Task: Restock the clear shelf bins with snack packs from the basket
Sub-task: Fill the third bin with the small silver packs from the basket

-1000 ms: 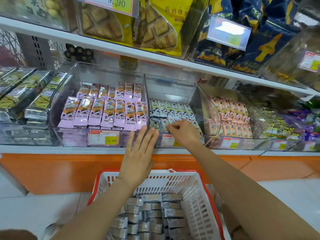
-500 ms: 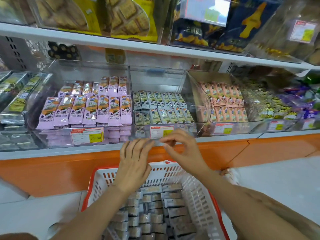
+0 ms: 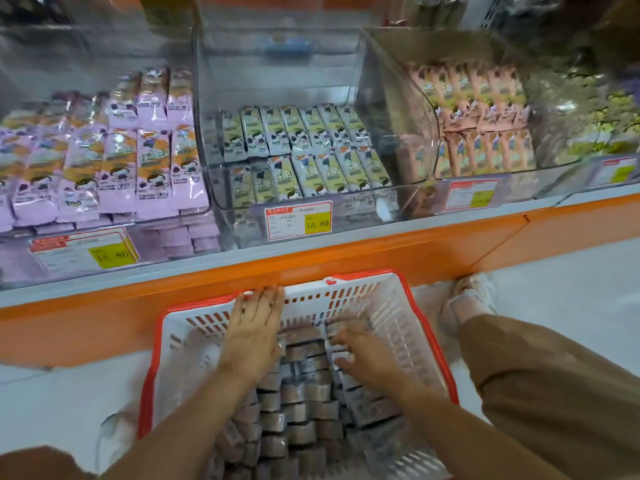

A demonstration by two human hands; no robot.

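Over the basket (image 3: pixel 180 362) | left hand (image 3: pixel 252 337) held flat, fingers straight, nothing gripped | right hand (image 3: pixel 367 358) laid on packs (image 3: pixel 304 393), grip blurred, cannot be told

Bright, diffuse store light leaves only soft shadows inside the basket (image 3: pixel 157 344), where the snack packs (image 3: pixel 298 393) look grey and dim, while pale glare streaks the walls of the clear bins (image 3: pixel 398 109). Motion blur softens the whole frame (most strongly the left hand (image 3: pixel 254 327), the right hand (image 3: pixel 369 356), the purple packs (image 3: pixel 114 161) at the left and the dark upper corners), leaving only the central price tag (image 3: pixel 298 219) near-legible. Wide-angle distortion bows the orange shelf edge (image 3: pixel 381 258) and stretches shapes toward the borders.
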